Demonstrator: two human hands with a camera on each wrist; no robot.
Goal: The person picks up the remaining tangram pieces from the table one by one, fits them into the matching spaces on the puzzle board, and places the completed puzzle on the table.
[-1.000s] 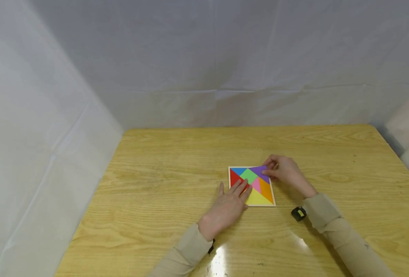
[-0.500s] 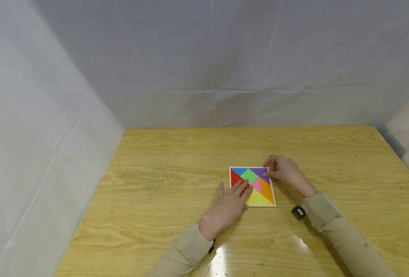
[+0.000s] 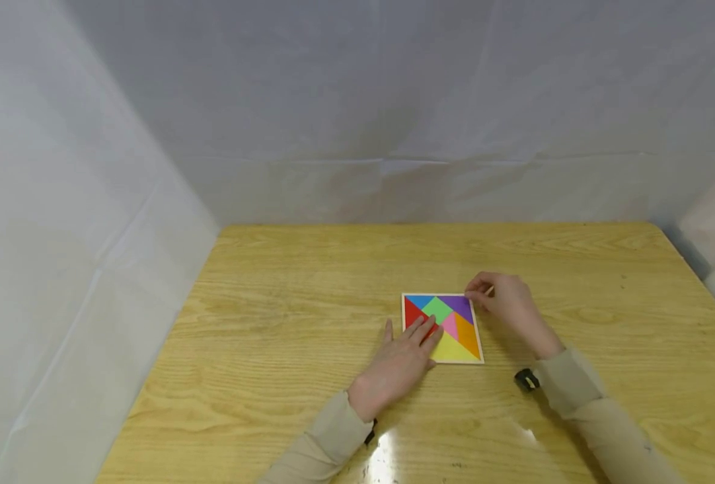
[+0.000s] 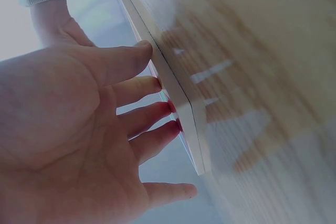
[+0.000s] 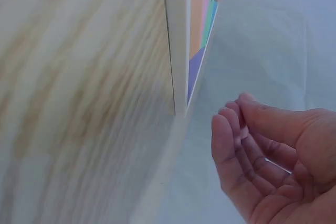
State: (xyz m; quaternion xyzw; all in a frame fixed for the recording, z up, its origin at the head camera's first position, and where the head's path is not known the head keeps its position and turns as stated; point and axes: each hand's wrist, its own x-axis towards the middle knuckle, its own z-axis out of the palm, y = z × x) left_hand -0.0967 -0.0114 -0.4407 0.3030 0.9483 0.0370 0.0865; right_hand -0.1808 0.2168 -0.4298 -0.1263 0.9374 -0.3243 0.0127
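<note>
A square tangram puzzle in a pale wooden frame (image 3: 483,349) lies on the table. Its flat pieces fill the frame: a purple triangle (image 3: 461,306), a blue one (image 3: 416,300), a green square (image 3: 438,310), a pink piece (image 3: 450,325), an orange piece (image 3: 467,336), and red (image 3: 413,310) and yellow triangles (image 3: 454,349). My left hand (image 3: 396,370) rests with spread, straight fingers on the red and yellow side, hiding part of both. Just off the frame's far right corner is my right hand (image 3: 505,302), fingers loosely curled; the right wrist view shows nothing held, the hand apart from the frame.
The wood-grain table (image 3: 284,302) stretches out around the puzzle. Pale sheeting (image 3: 345,121) hangs behind the table's far edge and along the left side. A black wrist device (image 3: 527,380) sits under the right cuff.
The purple triangle, which overlapped the frame's edge, now lies flush in the corner. My right hand has let go of it and drawn back slightly rightward. The left hand stays put.
</note>
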